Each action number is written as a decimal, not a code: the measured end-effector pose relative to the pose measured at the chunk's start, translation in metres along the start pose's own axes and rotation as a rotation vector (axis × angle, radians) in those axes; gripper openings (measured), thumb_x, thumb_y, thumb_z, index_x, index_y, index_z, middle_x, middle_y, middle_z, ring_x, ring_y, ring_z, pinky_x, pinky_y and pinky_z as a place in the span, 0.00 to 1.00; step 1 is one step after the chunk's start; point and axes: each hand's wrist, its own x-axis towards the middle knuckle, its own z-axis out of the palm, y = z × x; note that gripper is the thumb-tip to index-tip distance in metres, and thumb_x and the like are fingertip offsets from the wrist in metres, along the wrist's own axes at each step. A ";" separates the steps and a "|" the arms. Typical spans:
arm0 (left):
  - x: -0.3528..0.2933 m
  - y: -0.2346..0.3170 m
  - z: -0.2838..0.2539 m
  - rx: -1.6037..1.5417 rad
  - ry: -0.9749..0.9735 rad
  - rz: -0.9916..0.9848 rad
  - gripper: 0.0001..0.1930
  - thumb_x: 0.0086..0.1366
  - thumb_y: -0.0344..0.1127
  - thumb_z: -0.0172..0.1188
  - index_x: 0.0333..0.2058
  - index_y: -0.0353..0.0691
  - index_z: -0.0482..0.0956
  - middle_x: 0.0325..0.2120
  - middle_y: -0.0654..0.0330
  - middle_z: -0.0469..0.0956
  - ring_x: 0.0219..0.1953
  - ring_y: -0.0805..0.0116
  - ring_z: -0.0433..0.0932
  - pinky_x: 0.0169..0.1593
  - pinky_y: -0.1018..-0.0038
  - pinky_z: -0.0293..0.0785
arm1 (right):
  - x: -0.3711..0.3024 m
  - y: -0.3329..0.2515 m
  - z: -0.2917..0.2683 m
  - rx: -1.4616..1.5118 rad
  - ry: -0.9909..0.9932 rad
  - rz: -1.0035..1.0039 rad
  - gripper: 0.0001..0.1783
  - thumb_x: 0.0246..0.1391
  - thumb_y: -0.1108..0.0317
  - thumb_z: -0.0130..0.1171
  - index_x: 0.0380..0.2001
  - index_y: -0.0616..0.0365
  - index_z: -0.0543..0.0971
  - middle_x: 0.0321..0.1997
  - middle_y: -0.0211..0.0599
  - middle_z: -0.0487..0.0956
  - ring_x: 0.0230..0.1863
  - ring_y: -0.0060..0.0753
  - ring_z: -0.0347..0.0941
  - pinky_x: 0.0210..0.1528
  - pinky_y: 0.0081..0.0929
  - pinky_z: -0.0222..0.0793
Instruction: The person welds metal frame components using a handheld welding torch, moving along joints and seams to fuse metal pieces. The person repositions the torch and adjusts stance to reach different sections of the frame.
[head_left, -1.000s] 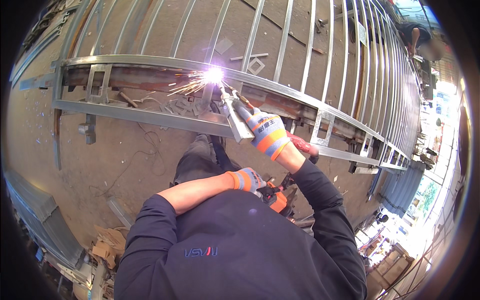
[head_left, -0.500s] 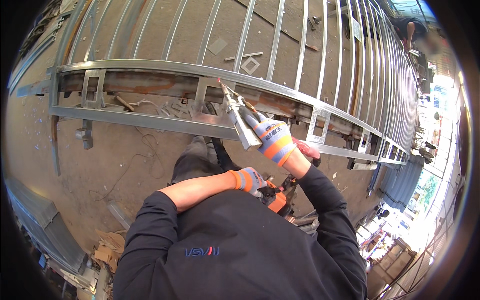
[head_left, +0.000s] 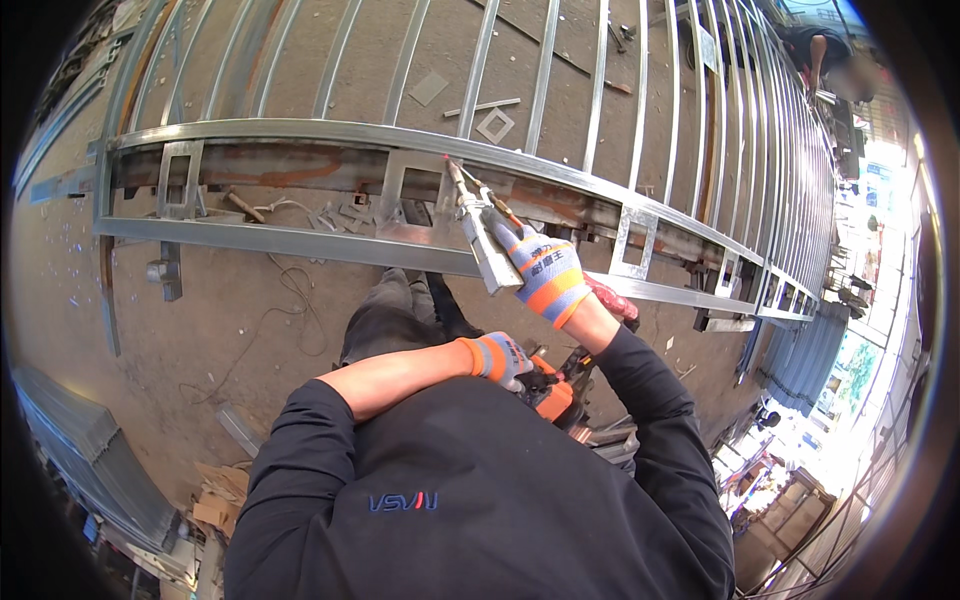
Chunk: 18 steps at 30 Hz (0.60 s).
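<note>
Along the near side of a barred metal frame (head_left: 300,238): a welding torch (head_left: 485,240) held up to its upper rail.

Right of the hands, gloved in grey and orange: the right hand (head_left: 547,272) is wrapped around the torch, whose tip is at the frame's upper rail; contact cannot be told. The left hand (head_left: 500,361), below the frame's lower rail, is beside an orange-and-black device (head_left: 555,400); with its fingers partly hidden, its grip cannot be told. A windowed plate (head_left: 390,190) spans the frame's two near rails. Between the frame's bars, a square ring (head_left: 486,133) lies on the floor (head_left: 230,330). Past the frame's far right is another person (head_left: 818,45).
</note>
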 end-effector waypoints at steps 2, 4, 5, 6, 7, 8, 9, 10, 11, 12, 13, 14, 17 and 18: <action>-0.001 0.000 0.000 -0.009 -0.009 -0.007 0.27 0.65 0.57 0.61 0.52 0.40 0.79 0.42 0.49 0.85 0.48 0.47 0.83 0.51 0.54 0.77 | 0.001 -0.002 -0.002 -0.003 -0.015 0.002 0.41 0.55 0.62 0.66 0.72 0.43 0.64 0.40 0.46 0.82 0.38 0.45 0.86 0.35 0.41 0.79; 0.002 -0.003 0.007 -0.002 0.010 0.004 0.28 0.65 0.56 0.61 0.53 0.40 0.79 0.43 0.49 0.85 0.48 0.47 0.83 0.51 0.54 0.77 | 0.001 -0.003 -0.003 -0.013 -0.027 0.005 0.42 0.55 0.62 0.66 0.73 0.42 0.63 0.41 0.46 0.82 0.39 0.45 0.86 0.35 0.41 0.79; 0.003 -0.004 0.010 0.001 0.019 0.010 0.28 0.65 0.56 0.61 0.54 0.40 0.79 0.43 0.49 0.85 0.48 0.47 0.83 0.52 0.54 0.77 | 0.001 -0.002 -0.003 -0.019 -0.031 0.006 0.43 0.55 0.62 0.66 0.73 0.42 0.63 0.41 0.46 0.82 0.39 0.46 0.86 0.36 0.41 0.79; 0.003 -0.004 0.010 0.001 0.016 0.008 0.29 0.65 0.56 0.61 0.54 0.40 0.79 0.43 0.49 0.85 0.48 0.47 0.83 0.52 0.54 0.77 | 0.001 -0.002 -0.002 -0.025 -0.035 0.009 0.43 0.55 0.62 0.66 0.73 0.42 0.62 0.41 0.47 0.82 0.39 0.46 0.86 0.36 0.41 0.79; 0.004 -0.003 0.010 0.002 0.013 0.005 0.29 0.65 0.56 0.61 0.55 0.40 0.79 0.43 0.49 0.85 0.49 0.47 0.83 0.52 0.54 0.77 | 0.001 -0.001 -0.001 -0.017 -0.037 0.007 0.44 0.55 0.62 0.66 0.74 0.42 0.62 0.42 0.47 0.82 0.40 0.46 0.86 0.36 0.41 0.79; 0.004 -0.003 0.010 0.002 0.010 0.003 0.29 0.65 0.56 0.61 0.55 0.39 0.79 0.44 0.49 0.85 0.49 0.47 0.83 0.52 0.54 0.77 | 0.001 0.000 0.000 -0.010 -0.038 0.005 0.44 0.55 0.62 0.66 0.74 0.42 0.62 0.42 0.47 0.82 0.40 0.46 0.85 0.36 0.41 0.79; 0.003 -0.001 0.009 -0.001 0.005 0.002 0.29 0.65 0.56 0.61 0.55 0.39 0.79 0.43 0.49 0.85 0.48 0.47 0.83 0.52 0.54 0.77 | 0.001 0.000 0.000 -0.001 -0.039 0.003 0.44 0.55 0.62 0.66 0.74 0.41 0.61 0.42 0.47 0.82 0.40 0.46 0.85 0.36 0.41 0.79; 0.002 0.000 0.007 -0.003 0.000 0.001 0.29 0.65 0.56 0.61 0.55 0.39 0.79 0.43 0.49 0.85 0.48 0.47 0.83 0.51 0.54 0.77 | 0.001 0.000 0.000 0.001 -0.037 0.008 0.44 0.55 0.62 0.66 0.74 0.41 0.61 0.42 0.48 0.82 0.40 0.46 0.85 0.36 0.41 0.79; 0.001 0.001 0.005 -0.006 -0.005 0.000 0.29 0.65 0.56 0.61 0.54 0.39 0.79 0.42 0.49 0.85 0.48 0.47 0.83 0.51 0.54 0.77 | 0.001 -0.001 -0.001 0.003 -0.035 0.013 0.44 0.55 0.62 0.66 0.74 0.41 0.61 0.43 0.48 0.82 0.40 0.46 0.85 0.36 0.41 0.79; 0.000 0.003 0.003 -0.004 -0.002 -0.001 0.28 0.65 0.56 0.61 0.54 0.39 0.79 0.42 0.49 0.85 0.48 0.47 0.83 0.51 0.54 0.77 | 0.001 -0.002 -0.002 0.004 -0.032 0.017 0.44 0.55 0.63 0.66 0.74 0.41 0.61 0.43 0.48 0.82 0.40 0.46 0.85 0.37 0.41 0.79; -0.001 0.004 0.002 -0.003 0.000 -0.002 0.28 0.65 0.56 0.61 0.54 0.39 0.79 0.42 0.49 0.85 0.47 0.47 0.83 0.50 0.54 0.77 | 0.001 -0.002 -0.002 -0.002 -0.036 0.017 0.44 0.55 0.63 0.66 0.74 0.41 0.61 0.43 0.48 0.82 0.40 0.46 0.85 0.37 0.41 0.79; -0.002 0.005 0.001 -0.001 0.003 -0.002 0.28 0.65 0.56 0.61 0.54 0.39 0.79 0.41 0.49 0.85 0.47 0.46 0.83 0.50 0.54 0.78 | 0.001 -0.001 -0.002 -0.009 -0.040 0.018 0.44 0.55 0.63 0.66 0.74 0.41 0.61 0.43 0.48 0.82 0.41 0.46 0.85 0.37 0.41 0.79; -0.002 0.006 0.000 -0.012 0.016 0.003 0.28 0.65 0.56 0.61 0.53 0.39 0.80 0.40 0.49 0.85 0.46 0.46 0.83 0.49 0.54 0.78 | 0.002 -0.001 -0.005 -0.016 -0.058 0.022 0.44 0.55 0.62 0.66 0.74 0.41 0.61 0.44 0.48 0.82 0.41 0.46 0.85 0.37 0.41 0.79; -0.003 0.005 0.001 -0.008 0.027 0.004 0.28 0.64 0.56 0.61 0.53 0.39 0.80 0.40 0.49 0.85 0.46 0.46 0.84 0.50 0.54 0.78 | 0.002 -0.001 -0.006 -0.015 -0.064 0.022 0.45 0.55 0.62 0.66 0.75 0.41 0.61 0.44 0.49 0.82 0.41 0.46 0.85 0.37 0.41 0.79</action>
